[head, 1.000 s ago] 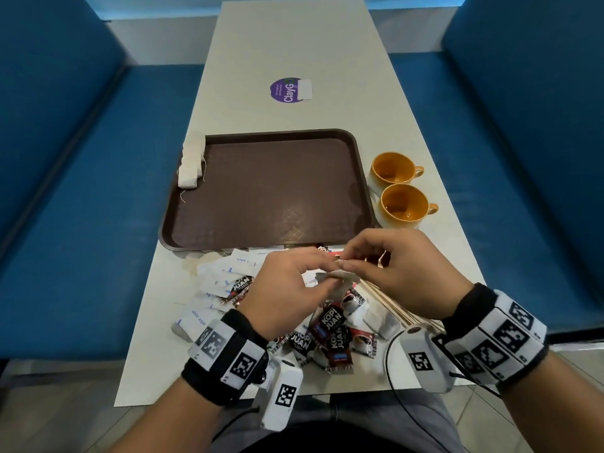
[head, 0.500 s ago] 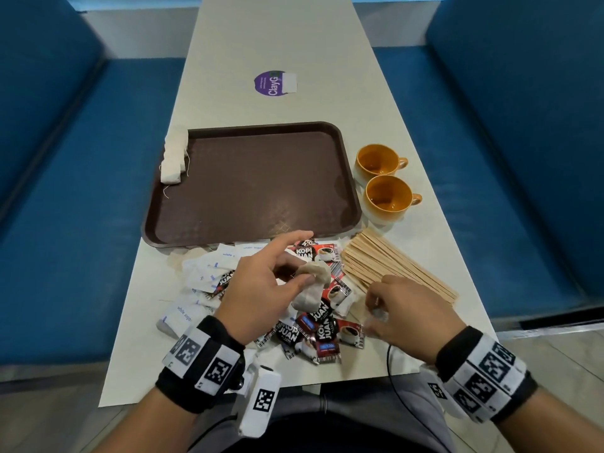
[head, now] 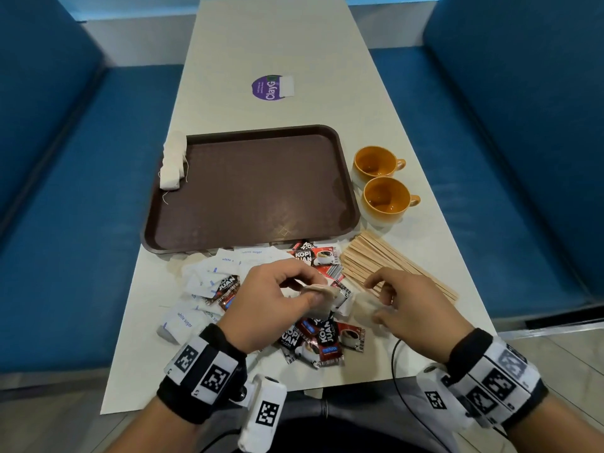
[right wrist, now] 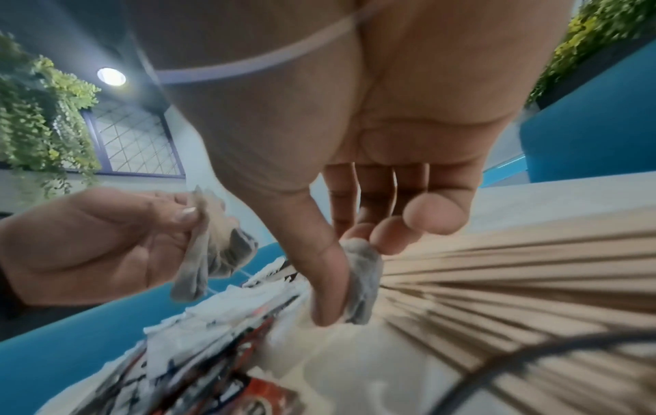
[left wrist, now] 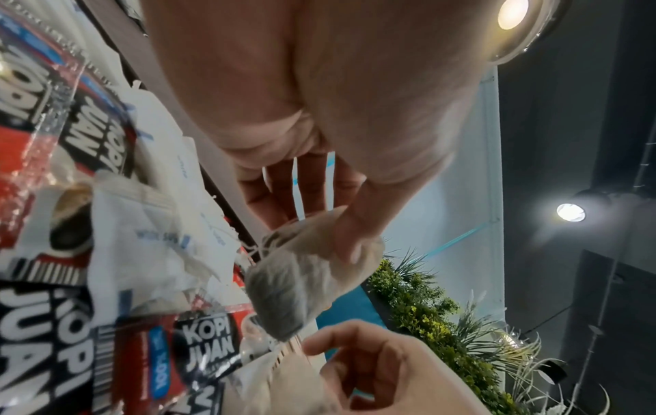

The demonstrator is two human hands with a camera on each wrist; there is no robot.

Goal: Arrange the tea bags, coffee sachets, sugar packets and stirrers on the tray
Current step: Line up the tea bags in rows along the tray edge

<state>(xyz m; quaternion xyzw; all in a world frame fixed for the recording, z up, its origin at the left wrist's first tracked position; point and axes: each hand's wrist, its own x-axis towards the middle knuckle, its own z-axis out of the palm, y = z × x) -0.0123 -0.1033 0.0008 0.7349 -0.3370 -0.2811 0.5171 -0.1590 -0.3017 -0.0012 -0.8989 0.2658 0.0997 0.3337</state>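
The brown tray point(head: 248, 191) lies mid-table with a few white tea bags point(head: 172, 160) stacked on its left rim. In front of it is a loose pile of white sugar packets point(head: 209, 273) and red-black coffee sachets point(head: 322, 338), with wooden stirrers point(head: 385, 263) fanned to the right. My left hand point(head: 310, 289) is above the pile and pinches a tea bag point(head: 323, 300) point(left wrist: 302, 278) between thumb and fingers. My right hand point(head: 376, 302) is low beside the stirrers, thumb and fingers pinching another tea bag point(right wrist: 362, 278) point(head: 364, 305).
Two orange cups point(head: 379, 181) stand right of the tray, just behind the stirrers. A purple round sticker point(head: 271, 87) is on the far tabletop. Blue bench seats point(head: 65, 191) flank the table on both sides.
A second ago both hands met over one tea bag. The left hand kept it, and the right hand dropped to the pile by the stirrers and took hold of another tea bag.
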